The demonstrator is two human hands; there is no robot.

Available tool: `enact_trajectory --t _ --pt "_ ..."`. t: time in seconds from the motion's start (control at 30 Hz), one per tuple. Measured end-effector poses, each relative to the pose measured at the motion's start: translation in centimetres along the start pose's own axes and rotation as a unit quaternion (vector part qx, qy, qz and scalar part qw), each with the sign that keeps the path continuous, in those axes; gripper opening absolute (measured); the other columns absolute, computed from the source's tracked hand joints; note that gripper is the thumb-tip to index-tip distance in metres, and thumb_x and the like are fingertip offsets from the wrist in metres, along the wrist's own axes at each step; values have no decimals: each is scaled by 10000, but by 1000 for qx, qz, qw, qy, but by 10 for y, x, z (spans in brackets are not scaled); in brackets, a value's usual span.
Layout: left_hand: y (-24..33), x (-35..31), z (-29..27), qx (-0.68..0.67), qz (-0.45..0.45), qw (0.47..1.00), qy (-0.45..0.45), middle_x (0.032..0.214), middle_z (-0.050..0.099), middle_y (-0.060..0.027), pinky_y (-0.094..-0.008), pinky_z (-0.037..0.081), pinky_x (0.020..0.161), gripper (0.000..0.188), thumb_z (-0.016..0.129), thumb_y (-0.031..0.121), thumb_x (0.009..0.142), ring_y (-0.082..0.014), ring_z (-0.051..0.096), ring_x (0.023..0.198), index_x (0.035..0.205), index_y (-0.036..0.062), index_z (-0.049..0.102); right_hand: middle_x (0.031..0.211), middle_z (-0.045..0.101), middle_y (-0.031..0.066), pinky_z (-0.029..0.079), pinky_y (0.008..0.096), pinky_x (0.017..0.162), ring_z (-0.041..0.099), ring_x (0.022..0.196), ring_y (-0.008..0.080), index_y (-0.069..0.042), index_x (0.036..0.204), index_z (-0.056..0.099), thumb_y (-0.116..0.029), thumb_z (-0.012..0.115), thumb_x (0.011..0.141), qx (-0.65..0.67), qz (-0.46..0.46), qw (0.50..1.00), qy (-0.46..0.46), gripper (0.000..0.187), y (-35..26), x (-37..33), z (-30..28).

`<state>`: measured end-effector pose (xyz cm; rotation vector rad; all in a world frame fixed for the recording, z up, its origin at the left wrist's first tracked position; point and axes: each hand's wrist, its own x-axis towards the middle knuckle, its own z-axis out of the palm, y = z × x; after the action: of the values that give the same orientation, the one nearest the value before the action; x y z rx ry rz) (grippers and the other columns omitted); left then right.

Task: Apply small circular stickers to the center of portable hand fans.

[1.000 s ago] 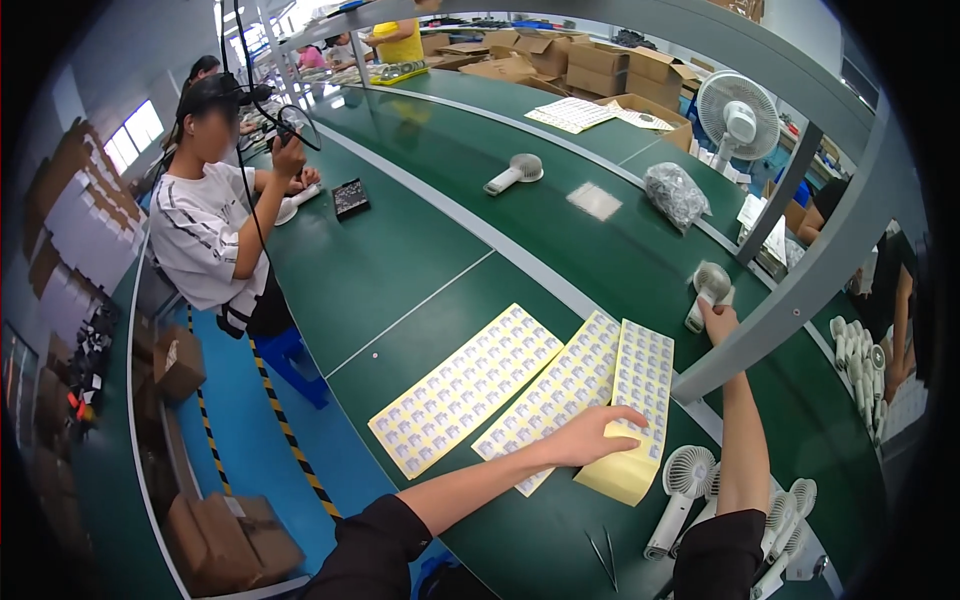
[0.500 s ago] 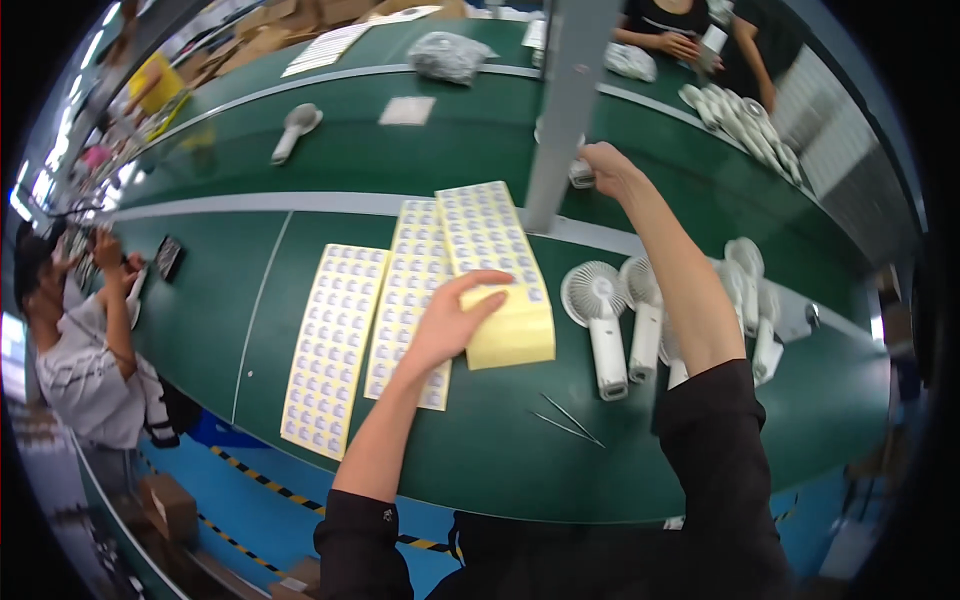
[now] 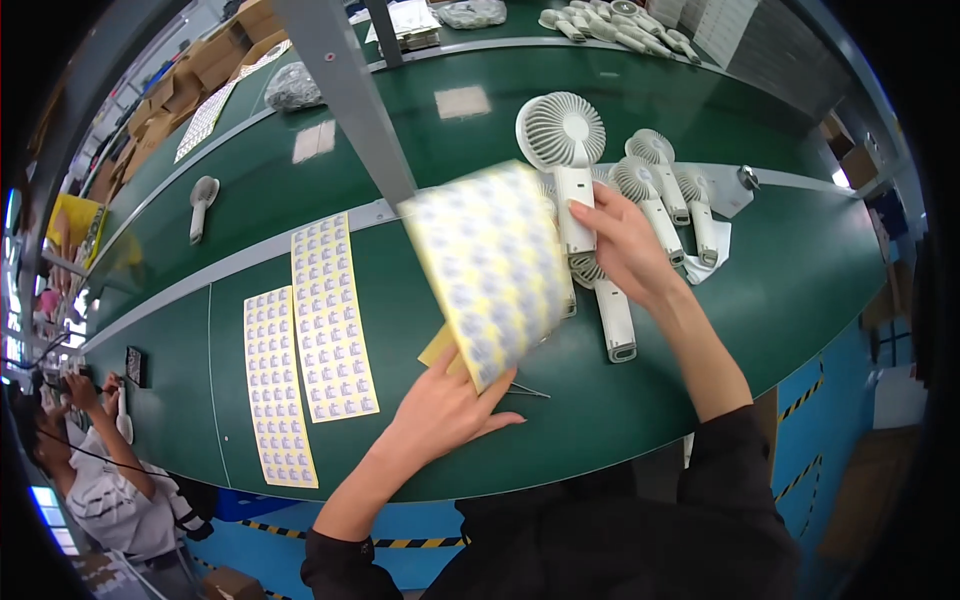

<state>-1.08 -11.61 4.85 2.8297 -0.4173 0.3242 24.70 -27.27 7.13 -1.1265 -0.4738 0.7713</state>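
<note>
My left hand (image 3: 440, 408) holds a yellow-backed sticker sheet (image 3: 490, 265) between its fingers. The sheet is lifted off the table, curved and blurred by motion. In my right hand (image 3: 635, 245) is a white handheld fan (image 3: 575, 185), upright, gripped by its handle with the round grille on top. Behind and below it lies another white fan (image 3: 615, 320), its head partly hidden. Tweezers (image 3: 530, 390) poke out beside my left hand, mostly covered. Two more sticker sheets, a nearer one (image 3: 275, 390) and a farther one (image 3: 335, 320), lie flat to the left.
Several white fans (image 3: 655, 195) lie at the right near a metal rail. A grey post (image 3: 350, 90) rises from the divider across the green table (image 3: 760, 260). On the far strip are a lone fan (image 3: 203, 208) and a plastic bag (image 3: 293, 87). A co-worker (image 3: 110, 490) sits at the left.
My right hand has come back from beyond the post, and now holds a fan. My left hand has lifted the sticker sheet off the table. The view has swung to the right.
</note>
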Motion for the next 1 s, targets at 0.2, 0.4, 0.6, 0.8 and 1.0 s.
enact_trajectory --t 0.2,0.4,0.6,0.8,1.0 --pt "-9 -30 18 56 9 998 -23 1469 609 -95 -500 419 1183 174 690 92 658 -304 545 1395 794 23 774 1280 630 141 559 395 999 672 1106 222 39 1474 424 -71 642 1015 31 26 999 -32 520 20 -41 -5" --pt "-29 -57 -12 100 -147 983 52 1329 680 -98 -501 473 1113 483 847 131 749 -298 639 1258 1210 50 726 1252 638 125 561 382 976 666 1092 204 40 1449 445 -103 646 1025 67 15 997 -30 491 32 -56 -10" --pt "-78 -44 -29 145 -398 896 132 1151 725 -167 -458 508 948 284 796 150 860 -385 661 1095 1116 36 746 1295 637 88 507 357 1035 621 1174 157 11 1431 519 -193 685 1026 66 74 995 -6 483 30 -64 -3" --pt "-89 -26 -46 66 -460 864 195 984 752 -255 -428 543 847 313 682 273 1004 -399 727 949 1060 -20 774 1318 643 125 500 332 1054 624 1204 173 61 1436 507 -189 708 1011 48 93 993 -53 532 31 -73 8" --pt "-80 -5 -64 -49 -379 837 392 1114 767 -156 -341 501 987 235 652 151 1032 -210 701 1064 1168 -8 756 1316 652 136 497 339 1068 620 1225 183 83 1428 510 -165 732 993 14 141 986 -84 547 42 -82 25"
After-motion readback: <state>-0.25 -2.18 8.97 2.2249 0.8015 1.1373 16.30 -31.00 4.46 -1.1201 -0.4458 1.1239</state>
